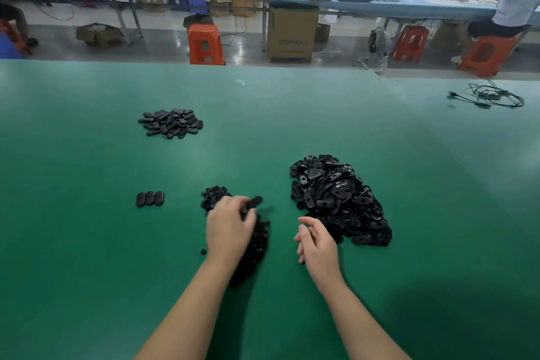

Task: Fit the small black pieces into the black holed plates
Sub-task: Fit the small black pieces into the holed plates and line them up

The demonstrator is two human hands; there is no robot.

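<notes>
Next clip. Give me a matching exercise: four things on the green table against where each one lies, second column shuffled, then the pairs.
Things:
1. big heap of holed plates
2. row of three plates
3. far pile of plates
4. cable bundle

Places:
A. far right of the table
B. left of the left hand
C. far left of centre
D. beyond the right hand

Pairs: 1-D, 2-B, 3-C, 4-A

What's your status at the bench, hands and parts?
Left hand holding one black plate over the small-pieces pile. Right hand open, empty, beside the plate heap. Three plates in a row at left. Nothing blocking.
</notes>
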